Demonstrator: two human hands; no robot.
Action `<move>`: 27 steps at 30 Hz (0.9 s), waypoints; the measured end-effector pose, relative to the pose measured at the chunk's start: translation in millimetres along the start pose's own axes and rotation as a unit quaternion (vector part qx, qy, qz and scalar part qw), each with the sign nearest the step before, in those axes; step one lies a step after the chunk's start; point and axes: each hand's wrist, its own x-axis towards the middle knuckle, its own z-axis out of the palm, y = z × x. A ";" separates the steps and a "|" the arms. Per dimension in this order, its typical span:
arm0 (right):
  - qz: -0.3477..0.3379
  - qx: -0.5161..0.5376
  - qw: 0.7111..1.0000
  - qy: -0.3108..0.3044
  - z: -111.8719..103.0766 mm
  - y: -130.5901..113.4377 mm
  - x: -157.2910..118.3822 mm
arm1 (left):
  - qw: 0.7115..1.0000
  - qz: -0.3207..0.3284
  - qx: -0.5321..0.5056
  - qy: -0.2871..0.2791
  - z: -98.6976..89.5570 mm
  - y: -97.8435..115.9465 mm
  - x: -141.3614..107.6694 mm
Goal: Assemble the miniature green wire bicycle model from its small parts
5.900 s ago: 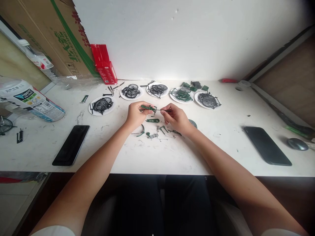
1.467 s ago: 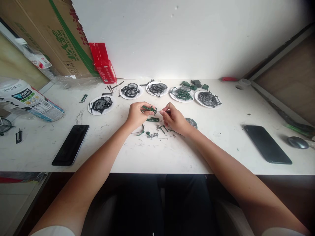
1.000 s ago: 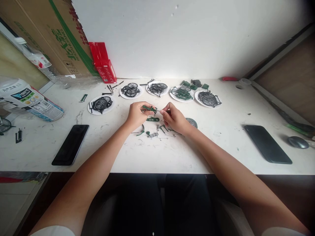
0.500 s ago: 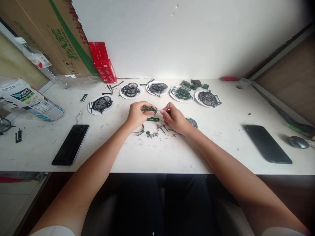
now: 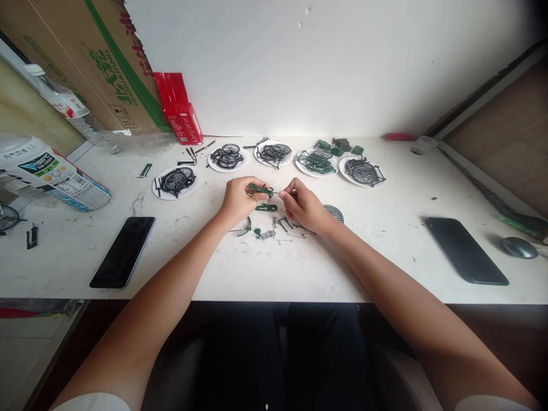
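Note:
My left hand (image 5: 240, 200) is closed on a green model bicycle frame (image 5: 258, 188), held a little above the white table. Facing it, my right hand (image 5: 302, 204) pinches something thin whose end meets the frame's right side; its kind is too small to make out. Below the hands lie a green chain cover (image 5: 266, 208), a curved green mudguard (image 5: 245, 228), a small green saddle (image 5: 257, 232) and a grey rack-like part (image 5: 269, 234). A spoked wheel (image 5: 334, 213) is partly hidden behind my right hand and wrist.
Behind the hands, several paper plates hold bicycle parts, among them a left plate (image 5: 160, 193) and a right plate (image 5: 381, 182). A phone (image 5: 123, 252) lies left, a dark flat slab (image 5: 466, 251) right beside a mouse (image 5: 519, 248). A red box (image 5: 182, 117) stands at the back.

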 end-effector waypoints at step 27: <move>0.001 -0.002 1.000 -0.001 -0.7 -0.3 0.6 | 1.000 0.002 0.016 0.000 0.3 1.3 -0.7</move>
